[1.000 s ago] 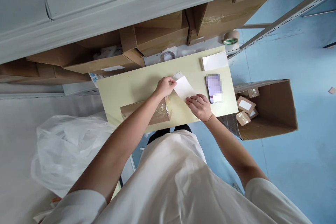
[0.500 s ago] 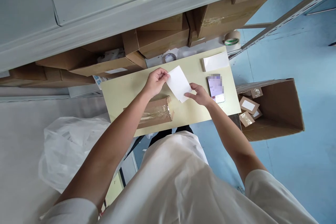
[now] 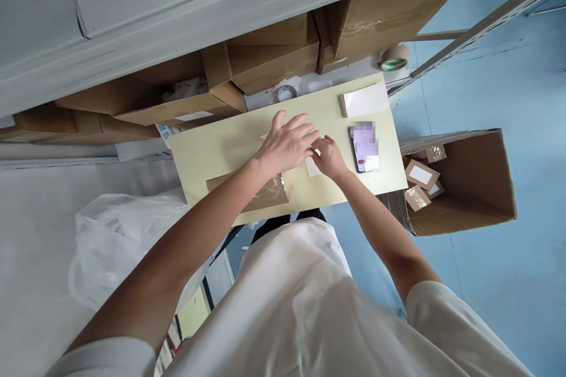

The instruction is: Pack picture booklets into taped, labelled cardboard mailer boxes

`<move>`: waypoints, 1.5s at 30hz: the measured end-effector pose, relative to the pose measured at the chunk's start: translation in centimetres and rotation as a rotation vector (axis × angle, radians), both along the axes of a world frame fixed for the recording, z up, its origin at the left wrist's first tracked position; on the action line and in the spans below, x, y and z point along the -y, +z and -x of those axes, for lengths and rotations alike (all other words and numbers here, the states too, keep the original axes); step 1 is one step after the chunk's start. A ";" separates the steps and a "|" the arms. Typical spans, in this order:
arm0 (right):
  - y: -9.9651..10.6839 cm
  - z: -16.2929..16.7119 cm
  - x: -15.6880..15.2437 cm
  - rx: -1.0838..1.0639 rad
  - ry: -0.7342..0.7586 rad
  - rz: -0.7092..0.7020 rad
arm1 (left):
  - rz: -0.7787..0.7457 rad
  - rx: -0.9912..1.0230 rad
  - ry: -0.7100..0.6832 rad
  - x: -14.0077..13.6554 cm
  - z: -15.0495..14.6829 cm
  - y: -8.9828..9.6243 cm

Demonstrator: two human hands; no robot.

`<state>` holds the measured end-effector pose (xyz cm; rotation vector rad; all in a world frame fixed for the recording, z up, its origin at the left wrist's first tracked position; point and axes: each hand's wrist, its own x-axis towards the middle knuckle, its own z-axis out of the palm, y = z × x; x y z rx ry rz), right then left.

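My left hand is over the middle of the pale yellow table, its fingers stretched out and the thumb apart. Its fingertips reach to my right hand, whose fingers are closed on a white sheet of paper. Most of that sheet is hidden beneath the hands. Below my left wrist a taped cardboard box lies on the table, partly covered by the forearm. To the right of my right hand is a phone with a lit screen. Above the phone lies a stack of white paper.
An open carton holding several small packages stands right of the table. Brown cartons line the shelf behind, with tape rolls near the table edge. A translucent plastic bag is at the left.
Both hands held the white sheet up between them; now my left hand has moved right across it with fingers spread. The sheet is lower and mostly covered.
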<state>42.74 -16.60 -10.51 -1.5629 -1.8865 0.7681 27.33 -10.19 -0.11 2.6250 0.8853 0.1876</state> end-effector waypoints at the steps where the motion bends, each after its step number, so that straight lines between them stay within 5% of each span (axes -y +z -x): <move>1: -0.1 -0.1 0.1 -0.025 0.002 -0.013 | 0.004 -0.032 -0.022 -0.1 0.0 -0.6; 18: -2.6 -1.5 0.9 -0.224 0.136 -0.049 | 0.287 -0.134 0.007 -2.2 0.6 -4.7; 27: -3.3 -2.0 1.9 -0.250 0.074 0.032 | 0.354 -0.173 0.162 -4.5 1.4 -4.2; 33: -3.9 -2.1 2.1 -0.082 0.109 0.080 | 0.316 -0.100 0.220 -5.1 1.5 -3.7; 36: -2.8 -2.3 2.3 -0.094 0.160 0.112 | 0.230 0.003 0.303 -4.6 2.5 -2.8; 39: 0.1 -1.5 2.4 -0.366 0.063 0.192 | 0.110 0.136 0.315 -2.8 3.8 -1.5; 42: 3.3 0.3 2.0 -0.733 -0.066 0.335 | 0.029 0.240 0.288 0.5 5.0 -0.3; 45: 5.8 2.2 1.6 -0.845 -0.139 0.389 | 0.016 0.300 0.270 4.4 6.5 0.7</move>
